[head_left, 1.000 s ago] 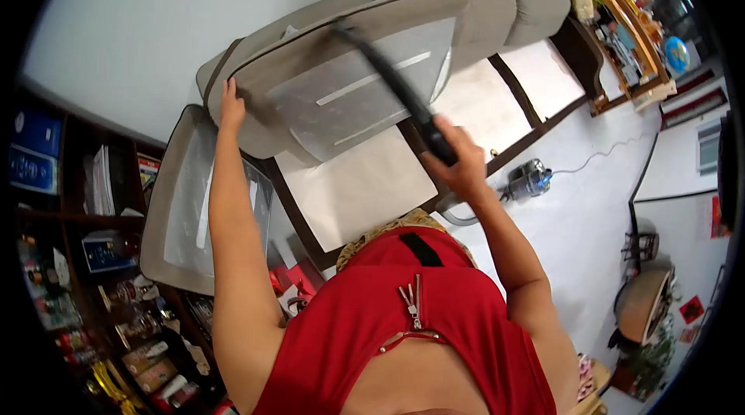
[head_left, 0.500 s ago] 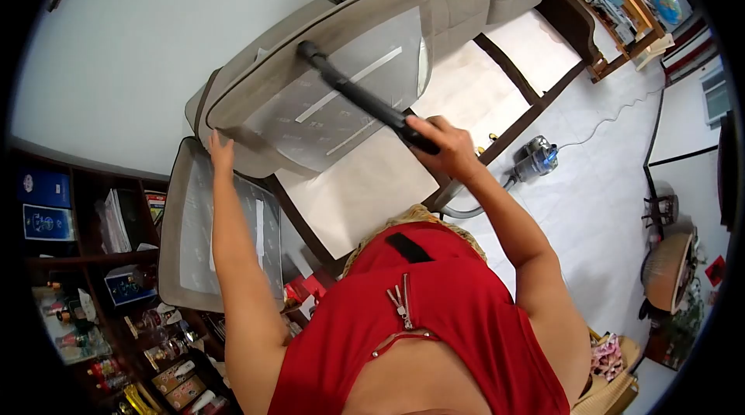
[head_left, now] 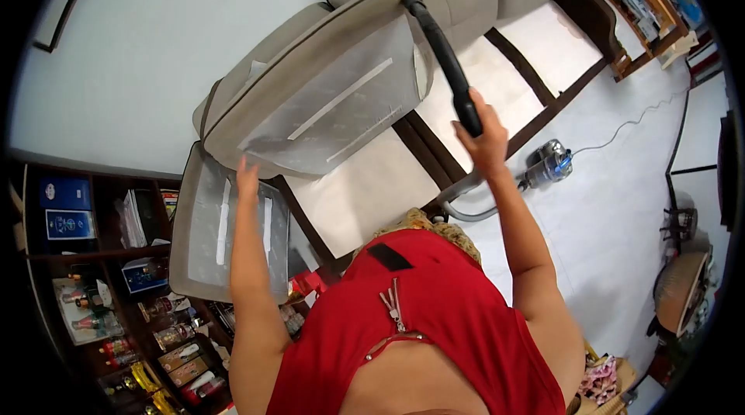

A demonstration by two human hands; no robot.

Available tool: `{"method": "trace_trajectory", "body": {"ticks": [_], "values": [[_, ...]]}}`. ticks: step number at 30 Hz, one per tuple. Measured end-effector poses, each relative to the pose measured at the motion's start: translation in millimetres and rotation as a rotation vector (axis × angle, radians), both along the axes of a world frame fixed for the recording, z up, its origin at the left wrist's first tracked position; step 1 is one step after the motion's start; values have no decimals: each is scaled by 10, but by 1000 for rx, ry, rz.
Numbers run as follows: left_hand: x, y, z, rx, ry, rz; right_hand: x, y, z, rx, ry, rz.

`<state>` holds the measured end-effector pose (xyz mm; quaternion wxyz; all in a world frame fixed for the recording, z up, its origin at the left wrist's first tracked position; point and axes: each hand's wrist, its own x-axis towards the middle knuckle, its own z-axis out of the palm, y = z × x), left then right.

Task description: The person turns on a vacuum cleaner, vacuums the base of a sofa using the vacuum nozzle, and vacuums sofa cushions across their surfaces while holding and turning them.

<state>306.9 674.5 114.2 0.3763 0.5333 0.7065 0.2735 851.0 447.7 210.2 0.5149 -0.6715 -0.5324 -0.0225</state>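
Observation:
My right hand (head_left: 487, 134) is closed around the black handle of a vacuum cleaner wand (head_left: 446, 54). The wand's head meets the top right corner of a grey sofa cushion (head_left: 268, 93), which is tipped up against the sofa back with its pale underside facing me. At the cushion's lower left edge is my left hand (head_left: 247, 176), a little blurred, its fingers stretched out; whether they press on the fabric I cannot tell. The vacuum's hose (head_left: 469, 216) curves down to a grey and blue canister (head_left: 552, 163) on the floor.
A second upturned cushion (head_left: 182, 240) leans at the left, beside a dark shelf unit (head_left: 101, 250) holding books and bottles. Under the raised cushion lies the pale sofa base (head_left: 357, 198) with its brown frame. A power cord (head_left: 632, 120) crosses the white floor.
The wand's head has moved rightward along the cushion's upper edge to its corner, and my right hand has shifted right with it. My left hand has slid down and right along the lower edge.

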Motion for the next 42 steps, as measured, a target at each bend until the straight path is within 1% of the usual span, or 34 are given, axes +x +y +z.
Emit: {"method": "trace_trajectory", "body": {"ticks": [1,4,5,8,10,11,13,15,16,18,19,21,24,25,26,28,29,31,33,34,36,39,42], "values": [[177,3,24,-46,-13,-2,-125,-16,28,0,53,-2],[690,59,4,41,37,-48,-217,-20,-4,34,166,8],[824,109,23,112,151,-90,-212,-34,-28,34,174,37],[1173,409,57,341,459,-241,-286,-53,-29,86,136,266],[1345,635,131,509,619,-365,-338,-41,-6,-3,115,321],[1422,716,157,508,681,-369,-339,-15,4,-62,118,314],[1554,878,218,512,808,-372,-260,56,-46,-20,112,297],[1625,997,271,446,854,-345,-139,115,-74,26,55,268],[1634,1070,290,413,878,-335,-33,142,-123,51,124,263],[1581,1206,321,393,948,-369,207,134,-174,8,180,160],[1545,1250,325,379,980,-385,314,144,-220,6,182,150],[1468,1343,356,362,950,-442,442,121,-275,-38,226,146],[1347,1500,436,311,893,-524,475,51,-264,55,287,63],[1314,1546,451,290,871,-549,485,46,-335,89,309,-11],[1282,1582,457,279,852,-566,542,27,-404,65,354,-46],[1253,1601,503,253,819,-607,617,14,-236,11,669,-27],[1251,1605,519,239,831,-606,661,31,-237,-5,743,12],[1293,1652,546,219,853,-609,689,201,-342,33,754,36],[1311,1692,548,213,857,-615,629,301,-379,32,929,71],[1317,1710,549,211,860,-616,623,363,-493,57,950,57],[1330,1748,567,187,882,-620,625,357,-641,28,936,48],[1351,1794,597,158,896,-629,577,254,-937,-8,783,-17],[1320,1858,581,130,909,-629,575,35,-1296,-205,886,-107]]}}
